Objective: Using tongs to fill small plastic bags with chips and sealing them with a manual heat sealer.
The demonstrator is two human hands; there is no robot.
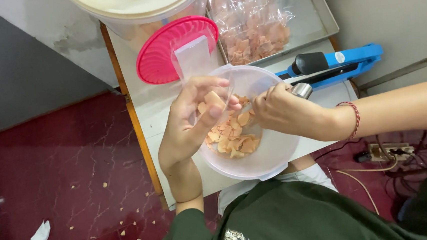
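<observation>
Right now the left hand (pixel 186 124) has its fingers clamped on a clear bag (pixel 195 61) standing upright w/ its mouth over the bowl of chips (pixel 268 156), while the right hand (pixel 283 111), fingers closed on a metal scoop (pixel 301 90), sits just beside the bag mouth, nearer the chips.

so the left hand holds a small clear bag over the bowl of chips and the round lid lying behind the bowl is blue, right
Not quite: the round lid behind the bowl is pink, not blue, as the head view shows. The rest holds: the left hand holds a small clear bag over the chips.
</observation>
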